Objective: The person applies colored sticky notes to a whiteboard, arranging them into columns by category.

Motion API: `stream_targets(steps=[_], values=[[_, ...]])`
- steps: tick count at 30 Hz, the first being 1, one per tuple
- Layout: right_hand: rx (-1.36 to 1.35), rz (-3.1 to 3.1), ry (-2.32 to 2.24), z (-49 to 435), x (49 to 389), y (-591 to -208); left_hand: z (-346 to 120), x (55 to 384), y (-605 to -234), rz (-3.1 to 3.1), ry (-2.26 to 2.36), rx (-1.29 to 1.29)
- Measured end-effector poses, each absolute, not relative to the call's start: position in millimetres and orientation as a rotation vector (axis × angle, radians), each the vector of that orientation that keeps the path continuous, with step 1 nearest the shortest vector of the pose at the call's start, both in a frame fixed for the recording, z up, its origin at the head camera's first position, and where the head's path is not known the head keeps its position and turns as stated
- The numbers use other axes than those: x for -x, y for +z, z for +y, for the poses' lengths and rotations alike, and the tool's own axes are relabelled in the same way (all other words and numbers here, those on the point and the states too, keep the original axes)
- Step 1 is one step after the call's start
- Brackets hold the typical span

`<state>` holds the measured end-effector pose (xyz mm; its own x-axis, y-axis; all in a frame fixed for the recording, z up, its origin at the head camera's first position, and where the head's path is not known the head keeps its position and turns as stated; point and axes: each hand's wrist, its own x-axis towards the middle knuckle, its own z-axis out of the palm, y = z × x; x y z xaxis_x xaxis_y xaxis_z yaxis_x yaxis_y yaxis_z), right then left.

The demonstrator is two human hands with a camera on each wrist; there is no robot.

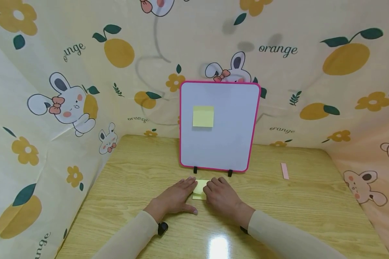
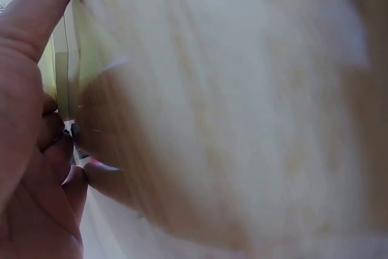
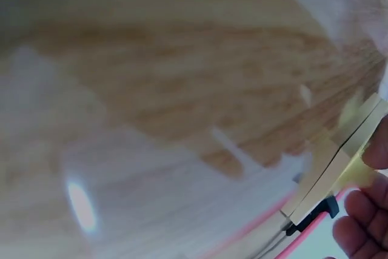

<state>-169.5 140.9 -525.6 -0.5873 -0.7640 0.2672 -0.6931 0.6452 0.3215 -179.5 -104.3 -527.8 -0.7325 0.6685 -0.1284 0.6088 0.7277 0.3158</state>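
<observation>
Altogether two hands (image 1: pixel 178 196) (image 1: pixel 225 197) at one yellow pad (image 1: pixel 200 187)

Free tabletop (image 1: pixel 116 187) left of the left hand (image 1: pixel 177 196), upright whiteboard (image 1: pixel 225 140) ahead as barrier, room between seemingly tight.

Left arm (image 1: pixel 128 235) enters from 7 o'clock, sleeved short of the bare left wrist (image 1: pixel 155 209). Left hand (image 1: pixel 176 196) lies palm down, fingers extended toward 2 o'clock, thumb (image 1: pixel 190 209) spread toward 4. Right arm (image 1: pixel 285 233) enters from 5 o'clock, likewise sleeved. Right hand (image 1: pixel 225 199) points toward 10 o'clock, fingers curled. Hands near each other, not touching.
</observation>
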Motion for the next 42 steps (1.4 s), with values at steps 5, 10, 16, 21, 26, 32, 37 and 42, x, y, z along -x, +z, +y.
stream_targets(steps=[5, 10, 16, 21, 26, 32, 37, 42], values=[[-1.131, -2.521, -0.184, 141.1, 169.2, -527.5, -104.0, 179.6, -528.0, 2.696, 0.382, -1.007], [-1.101, -2.564, -0.136, 141.8, 170.5, -529.0, -104.1, 179.6, -527.9, 2.691, 0.386, -1.0], [-1.104, -2.543, -0.135, 141.9, 172.3, -529.1, -103.7, 179.8, -527.3, 2.681, 0.413, -0.987], [-1.101, -2.518, -0.159, 142.1, 173.3, -529.6, -103.8, 180.1, -528.0, 2.682, 0.422, -0.988], [-1.1, -2.512, -0.161, 142.3, 173.7, -531.2, -103.6, 179.0, -527.3, 2.682, 0.421, -0.981], [-1.099, -2.509, -0.158, 143.2, 174.0, -532.0, -102.6, 177.9, -524.5, 2.687, 0.403, -0.962], [-1.102, -2.511, -0.163, 143.7, 174.5, -532.7, -102.0, 178.7, -522.0, 2.705, 0.36, -0.985], [-1.096, -2.526, -0.148, 143.4, 174.8, -533.4, -102.9, 178.6, -522.3, 2.717, 0.341, -1.003]])
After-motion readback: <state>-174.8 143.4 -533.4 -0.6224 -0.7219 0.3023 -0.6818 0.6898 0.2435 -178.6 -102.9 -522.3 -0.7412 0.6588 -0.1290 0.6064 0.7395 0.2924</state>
